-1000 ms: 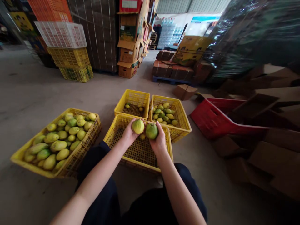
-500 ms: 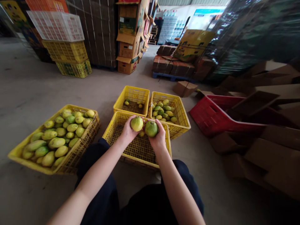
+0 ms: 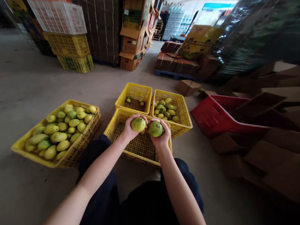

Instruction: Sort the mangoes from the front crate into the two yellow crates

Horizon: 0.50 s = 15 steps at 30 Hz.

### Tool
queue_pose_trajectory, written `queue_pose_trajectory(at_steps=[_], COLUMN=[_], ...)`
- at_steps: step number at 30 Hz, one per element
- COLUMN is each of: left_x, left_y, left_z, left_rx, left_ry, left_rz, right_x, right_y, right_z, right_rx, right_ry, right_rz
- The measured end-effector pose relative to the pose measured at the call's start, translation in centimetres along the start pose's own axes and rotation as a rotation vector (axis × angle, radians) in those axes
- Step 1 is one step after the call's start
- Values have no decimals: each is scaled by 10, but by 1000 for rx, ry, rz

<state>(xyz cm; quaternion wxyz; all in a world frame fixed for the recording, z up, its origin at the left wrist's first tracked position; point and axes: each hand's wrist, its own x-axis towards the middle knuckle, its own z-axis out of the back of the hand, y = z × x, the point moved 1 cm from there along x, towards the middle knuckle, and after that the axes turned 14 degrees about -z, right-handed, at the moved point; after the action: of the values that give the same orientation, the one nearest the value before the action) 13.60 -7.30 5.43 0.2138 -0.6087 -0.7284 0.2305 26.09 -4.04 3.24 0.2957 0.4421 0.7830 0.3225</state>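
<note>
My left hand (image 3: 130, 128) is closed around a yellow-green papaya (image 3: 138, 124), its end turned up toward me. In my right hand (image 3: 164, 135) is a greener papaya (image 3: 155, 129), its stem scar showing. Both hands are side by side above the near yellow crate (image 3: 112, 126), fingertips close together. Part of another yellow fruit shows low between them. To my left a yellow crate (image 3: 32, 156) is heaped with yellow and green papayas (image 3: 58, 137). Behind the near crate stand a yellow crate (image 3: 122, 100) with a few papayas and another (image 3: 184, 114) with several.
On the right lie a red crate (image 3: 206, 115) and a heap of cardboard (image 3: 272, 162). A small carton (image 3: 188, 87) sits on the floor beyond. Further back are stacked crates (image 3: 67, 45), stacked cartons (image 3: 132, 45) and a blue pallet (image 3: 172, 74) with boxes.
The view has shifted slightly. Both papayas stay in my hands, tilted a little so that the right one's stem scar faces me more.
</note>
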Motion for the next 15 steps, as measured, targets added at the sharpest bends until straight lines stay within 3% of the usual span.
queue_pose_trajectory(at_steps=[8,10,15], left_x=[0,2,9], left_y=[0,2,6], left_z=[1,2,6], left_rx=[49,43,-56], left_ry=[100,55,-200], left_rz=[-35,-21,19], right_x=[-1,0,6], right_y=[1,1,-2], right_z=[0,-1,-2], right_rx=[-2,14,145], right_ry=[8,-16,-105], right_rz=[-3,-41,-146])
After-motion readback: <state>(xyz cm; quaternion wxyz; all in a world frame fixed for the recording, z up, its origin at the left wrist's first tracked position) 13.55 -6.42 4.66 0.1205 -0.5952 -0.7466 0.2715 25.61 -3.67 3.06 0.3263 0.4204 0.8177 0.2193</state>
